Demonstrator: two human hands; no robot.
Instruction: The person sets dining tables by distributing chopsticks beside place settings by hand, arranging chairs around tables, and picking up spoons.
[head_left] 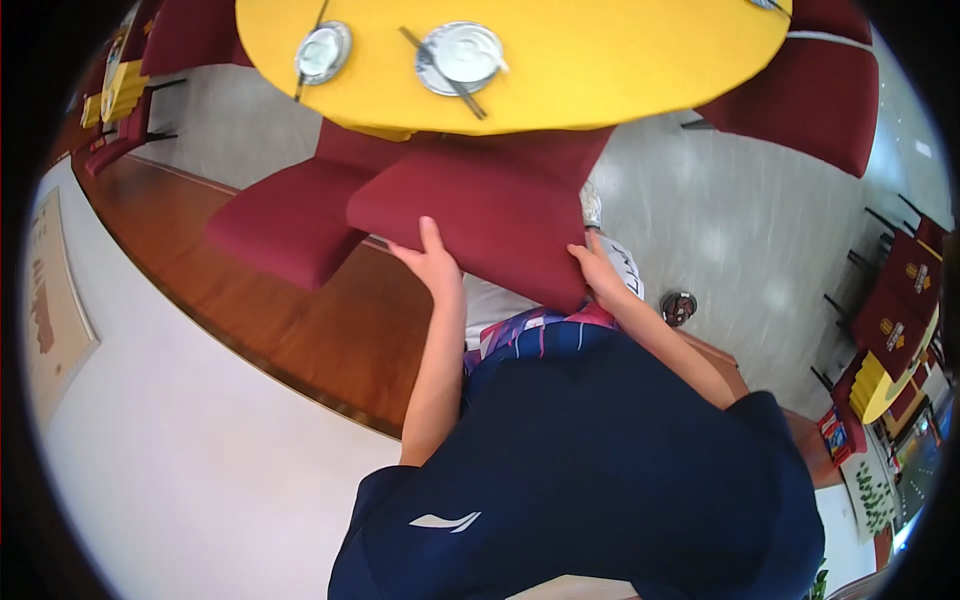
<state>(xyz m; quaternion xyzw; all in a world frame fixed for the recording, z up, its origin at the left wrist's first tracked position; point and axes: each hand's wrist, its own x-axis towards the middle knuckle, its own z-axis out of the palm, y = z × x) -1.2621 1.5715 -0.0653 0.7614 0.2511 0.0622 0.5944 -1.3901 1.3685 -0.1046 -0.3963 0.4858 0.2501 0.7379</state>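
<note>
Curved maroon chair (470, 205), perhaps fabric-covered.

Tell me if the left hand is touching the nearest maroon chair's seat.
Touching: the head view shows the left hand at the near edge of the maroon chair seat, thumb over its top.

A navy shirt (630, 440) with short sleeves (768, 440) is bearing a white, swooping logo (435, 521); pink, purple and blue patterned cloth (510, 331) is showing at its hem.
</note>
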